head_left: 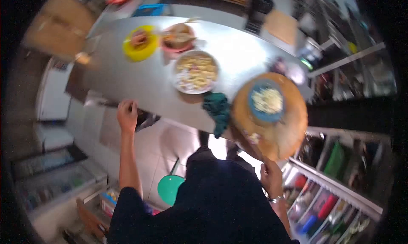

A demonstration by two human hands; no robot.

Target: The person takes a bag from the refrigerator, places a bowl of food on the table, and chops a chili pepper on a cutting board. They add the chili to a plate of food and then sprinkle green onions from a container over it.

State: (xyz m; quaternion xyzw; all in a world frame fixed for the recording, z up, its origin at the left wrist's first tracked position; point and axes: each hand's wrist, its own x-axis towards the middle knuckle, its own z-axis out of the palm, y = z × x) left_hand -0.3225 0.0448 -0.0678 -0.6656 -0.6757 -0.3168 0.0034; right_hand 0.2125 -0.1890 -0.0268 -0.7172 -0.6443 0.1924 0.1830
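Observation:
My left hand is raised at the table's near edge, its fingers curled in and nothing showing in them. Beside it a dark bag-like thing shows below the edge. My right hand, blurred, is closed at the near rim of a round wooden chopping board; what it holds, if anything, I cannot make out. A blue bowl of pale chopped pieces stands on the board, and small pale scraps lie near its front. A dark green cloth hangs over the table edge left of the board.
On the steel table stand a bowl of yellowish pieces, a pink bowl and a yellow plate. A green round stool is on the floor to my left. Shelves with packed goods line the right side.

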